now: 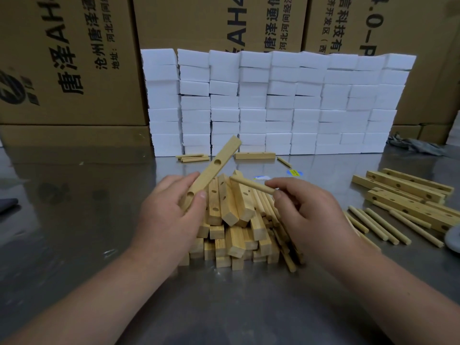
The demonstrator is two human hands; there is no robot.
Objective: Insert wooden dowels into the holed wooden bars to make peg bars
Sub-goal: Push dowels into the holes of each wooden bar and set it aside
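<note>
My left grip (169,215) clasps a pale holed wooden bar (229,149); my right grip (306,210) pinches a round wooden dowel (251,185). Entering tilted, it could jam or miss the hole.

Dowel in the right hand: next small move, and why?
Probably bring the free tip of the dowel to the upper hole of the bar and start it in. The right hand pinches the dowel at one end, the left hand holds the bar tilted, both visible holes are empty, and the upper one is nearest the tip.
</note>
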